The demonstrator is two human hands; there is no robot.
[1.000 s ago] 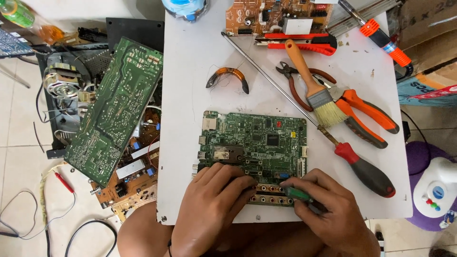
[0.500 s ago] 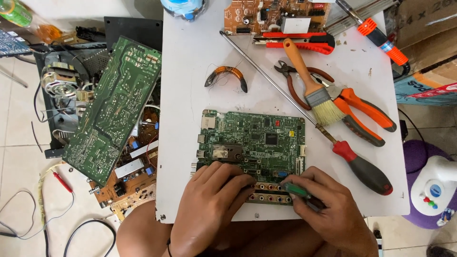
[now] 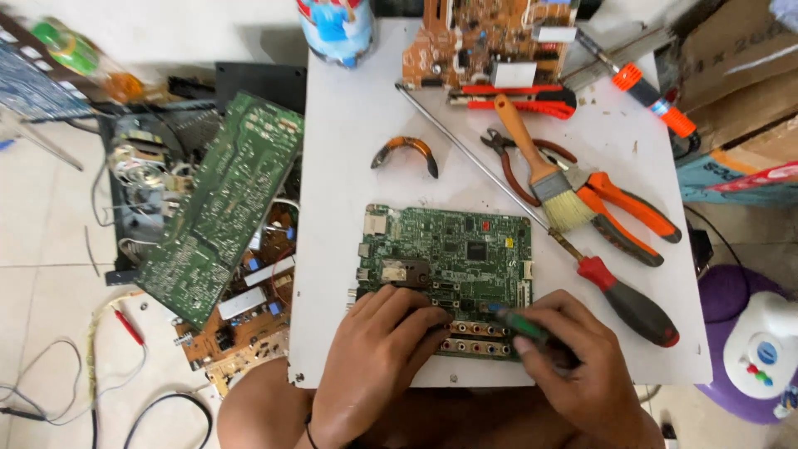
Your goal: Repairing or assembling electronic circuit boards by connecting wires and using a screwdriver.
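One green circuit board [image 3: 449,258] lies flat in the lower middle of the frame, on a white table [image 3: 349,166]. A row of round connectors runs along its near edge.

The left hand [image 3: 378,357] rests on the board's lower left corner, fingers bent and pressing down on it, gripping nothing else. The right hand [image 3: 582,370] is curled tight round one small green-handled screwdriver [image 3: 519,326], whose tip points at the lower right part of the board.

Just right of the board lies one long screwdriver [image 3: 632,303] with a red and black handle; its thin shaft runs diagonally up toward the top middle of the frame. Across that shaft lies one paintbrush [image 3: 540,166] with a wooden handle. Beside the brush are two pairs of pliers: one with orange handles [image 3: 628,208] and one darker pair [image 3: 519,166] partly under the brush. One small cutter [image 3: 405,152] with curved brown handles sits alone above the board.

At the top of the frame stand one brown circuit board [image 3: 482,37], one red and black tool [image 3: 511,98] just below it, one orange-handled screwdriver [image 3: 648,96] in the upper right, and one can [image 3: 337,29] in the top middle.

Off the table, in the left of the frame, one larger green board [image 3: 220,204] leans over a heap of other electronic parts, with loose cables [image 3: 50,391] in the lower left. One white and purple appliance [image 3: 761,345] sits at the lower right edge.
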